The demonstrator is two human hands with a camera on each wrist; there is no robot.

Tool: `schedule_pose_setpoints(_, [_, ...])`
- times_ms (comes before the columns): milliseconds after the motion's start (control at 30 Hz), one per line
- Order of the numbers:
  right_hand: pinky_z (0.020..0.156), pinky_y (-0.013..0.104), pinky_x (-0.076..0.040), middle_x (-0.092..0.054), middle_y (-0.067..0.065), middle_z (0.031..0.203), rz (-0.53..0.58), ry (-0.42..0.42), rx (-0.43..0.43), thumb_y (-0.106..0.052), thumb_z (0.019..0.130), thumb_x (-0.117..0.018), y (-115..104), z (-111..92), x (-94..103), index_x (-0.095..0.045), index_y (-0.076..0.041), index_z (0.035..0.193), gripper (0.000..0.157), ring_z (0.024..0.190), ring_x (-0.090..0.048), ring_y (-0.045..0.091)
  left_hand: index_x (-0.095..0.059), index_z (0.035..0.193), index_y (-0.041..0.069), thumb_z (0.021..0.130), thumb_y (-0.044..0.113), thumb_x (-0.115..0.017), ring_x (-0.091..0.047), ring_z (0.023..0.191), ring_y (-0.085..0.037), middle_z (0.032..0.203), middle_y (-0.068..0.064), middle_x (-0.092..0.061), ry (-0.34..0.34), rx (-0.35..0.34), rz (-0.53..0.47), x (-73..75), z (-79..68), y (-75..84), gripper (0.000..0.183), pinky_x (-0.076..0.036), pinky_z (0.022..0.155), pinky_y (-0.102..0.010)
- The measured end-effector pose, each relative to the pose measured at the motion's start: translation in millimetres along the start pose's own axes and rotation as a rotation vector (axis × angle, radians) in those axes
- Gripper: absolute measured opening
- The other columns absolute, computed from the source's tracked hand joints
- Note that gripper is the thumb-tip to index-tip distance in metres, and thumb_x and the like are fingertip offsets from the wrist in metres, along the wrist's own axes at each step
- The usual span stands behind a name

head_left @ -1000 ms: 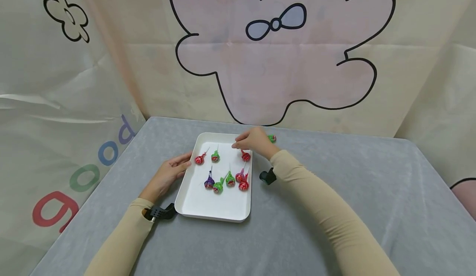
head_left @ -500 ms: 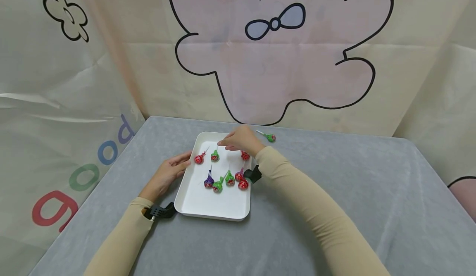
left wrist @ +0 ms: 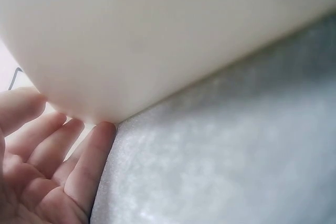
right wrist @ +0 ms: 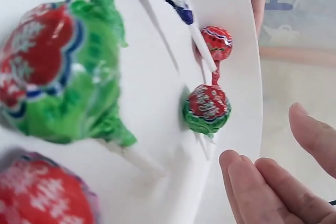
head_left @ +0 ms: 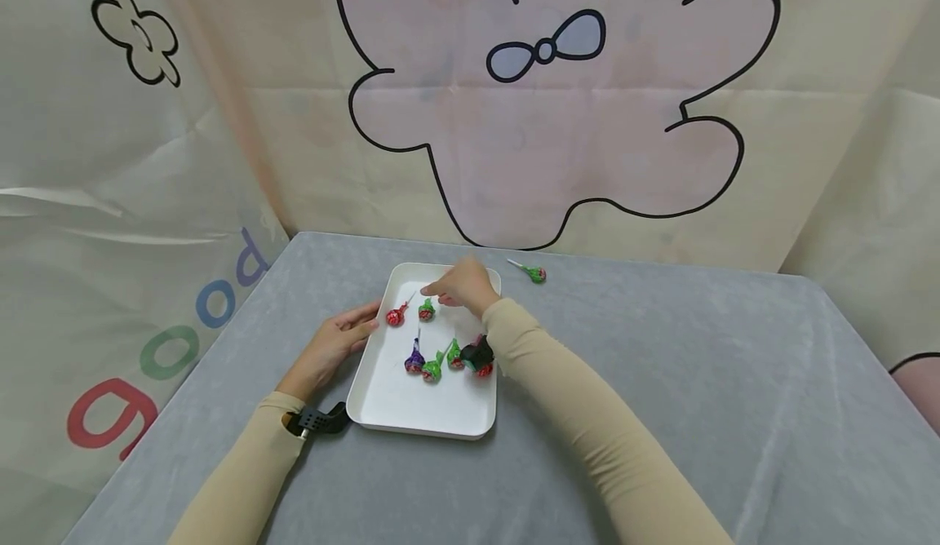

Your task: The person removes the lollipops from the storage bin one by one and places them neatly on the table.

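A white tray (head_left: 411,410) on the table holds several wrapped lollipops. My left hand (head_left: 339,341) touches the tray's left side; its fingertips press the tray wall (left wrist: 142,40) in the left wrist view. My right hand (head_left: 464,286) is over the tray's far part, thumb and fingers apart and holding nothing. Nearest its fingertips is the stick of a green lollipop (right wrist: 206,111), beside a red lollipop (head_left: 396,315). A purple lollipop (head_left: 414,361) and another green lollipop (head_left: 432,369) lie nearer the middle. The right wrist strap partly hides lollipops at the tray's right.
One green lollipop (head_left: 538,274) lies on the grey tablecloth (head_left: 698,382), beyond the tray's far right corner. A printed cloth backdrop (head_left: 308,161) rises behind the table's far edge, with another at the left.
My right hand has moved left across the tray's far part toward the green lollipop. The lollipop on the tablecloth has come into full view. My left hand stays at the tray's side.
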State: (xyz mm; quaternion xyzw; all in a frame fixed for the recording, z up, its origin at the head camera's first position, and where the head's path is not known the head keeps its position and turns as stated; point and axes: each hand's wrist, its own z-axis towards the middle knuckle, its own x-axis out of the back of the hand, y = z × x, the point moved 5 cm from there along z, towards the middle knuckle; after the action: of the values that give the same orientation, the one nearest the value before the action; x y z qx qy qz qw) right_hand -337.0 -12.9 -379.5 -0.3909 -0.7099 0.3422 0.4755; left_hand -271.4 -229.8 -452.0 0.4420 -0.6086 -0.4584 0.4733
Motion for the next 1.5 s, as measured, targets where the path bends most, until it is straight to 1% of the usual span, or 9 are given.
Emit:
schedule_pose_setpoints(200, [0.072,0.022,-0.056,-0.076,0.012,0.103,-0.077,-0.004,0.022,-0.023,0.075,-0.088,7.8,2.0,-6.2,-0.079,-0.003,0.093,0.028,0.087,-0.074,0.023,-0.041,0.151,0.004,0.101,0.029,-0.059,-0.05,0.136,-0.032,0.153,-0.019,-0.044,0.013,0.008,0.008,-0.3,-0.9,1.2,0.058,-0.054,0.093,-0.02])
schedule_pose_setpoints(333, [0.072,0.023,-0.05,-0.077,0.008,0.095,-0.185,0.04,0.052,-0.031,0.075,-0.088,9.6,0.7,-10.1,-0.08,-0.007,0.093,0.031,0.081,-0.07,0.016,-0.04,0.151,0.004,0.101,0.03,-0.059,-0.048,0.137,-0.035,0.154,-0.019,-0.043,0.007,0.01,0.016,-0.6,-1.1,2.0,0.059,-0.054,0.095,-0.023])
schedule_pose_setpoints(433, [0.069,0.024,-0.049,-0.078,0.008,0.091,-0.23,0.062,0.08,-0.031,0.075,-0.088,11.0,-0.3,-13.2,-0.08,-0.006,0.097,0.035,0.078,-0.068,0.015,-0.04,0.151,0.005,0.101,0.03,-0.059,-0.047,0.137,-0.035,0.154,-0.019,-0.043,0.006,0.013,0.02,-0.8,-0.7,1.7,0.06,-0.054,0.095,-0.023])
schedule_pose_setpoints(633, [0.057,0.019,-0.047,-0.076,0.013,0.099,-0.163,0.057,0.097,-0.024,0.073,-0.09,15.7,-1.1,-16.7,-0.078,-0.001,0.101,0.039,0.072,-0.069,0.017,-0.041,0.151,0.005,0.101,0.03,-0.059,-0.048,0.137,-0.034,0.154,-0.018,-0.044,0.008,0.023,0.022,-1.4,0.4,-0.3,0.059,-0.054,0.095,-0.025])
schedule_pose_setpoints(800, [0.055,0.02,-0.043,-0.076,0.014,0.095,-0.161,0.063,0.104,-0.024,0.073,-0.089,18.1,-2.3,-19.5,-0.077,0.001,0.101,0.039,0.067,-0.062,0.013,-0.041,0.151,0.005,0.101,0.03,-0.059,-0.047,0.138,-0.033,0.154,-0.017,-0.043,0.005,0.018,0.02,-0.9,0.9,-0.5,0.059,-0.054,0.096,-0.025])
schedule_pose_setpoints(967, [0.054,0.019,-0.042,-0.076,0.015,0.093,-0.157,0.085,0.106,-0.021,0.073,-0.09,20.1,-2.8,-22.5,-0.076,0.003,0.102,0.04,0.065,-0.061,0.014,-0.04,0.152,0.004,0.101,0.027,-0.058,-0.047,0.137,-0.031,0.155,-0.019,-0.041,-0.008,0.0,0.0,-1.4,0.2,1.3,0.058,-0.053,0.095,-0.021])
schedule_pose_setpoints(1167, [0.055,0.019,-0.041,-0.075,0.016,0.098,-0.14,0.099,0.125,-0.015,0.073,-0.089,23.1,-2.3,-24.4,-0.077,0.003,0.098,0.033,0.063,-0.06,0.013,-0.039,0.152,0.004,0.101,0.028,-0.059,-0.048,0.137,-0.03,0.155,-0.018,-0.041,-0.014,0.0,0.001,-1.5,0.0,1.1,0.059,-0.053,0.095,-0.021])
schedule_pose_setpoints(1333, [0.053,0.016,-0.044,-0.076,0.017,0.096,-0.112,0.098,0.143,-0.008,0.074,-0.086,23.5,-2.1,-25.6,-0.077,0.003,0.098,0.027,0.061,-0.061,0.011,-0.039,0.152,0.004,0.101,0.029,-0.059,-0.047,0.137,-0.03,0.155,-0.018,-0.041,-0.008,0.006,-0.001,-1.2,-0.6,0.9,0.06,-0.053,0.095,-0.021])
schedule_pose_setpoints(1500, [0.051,0.014,-0.043,-0.077,0.016,0.093,-0.095,0.091,0.15,-0.006,0.076,-0.084,23.3,-1.8,-26.1,-0.078,0.002,0.094,0.021,0.06,-0.06,0.009,-0.039,0.152,0.005,0.101,0.031,-0.059,-0.046,0.138,-0.032,0.155,-0.018,-0.041,-0.005,0.007,0.006,-1.0,-1.1,1.5,0.061,-0.052,0.096,-0.021])
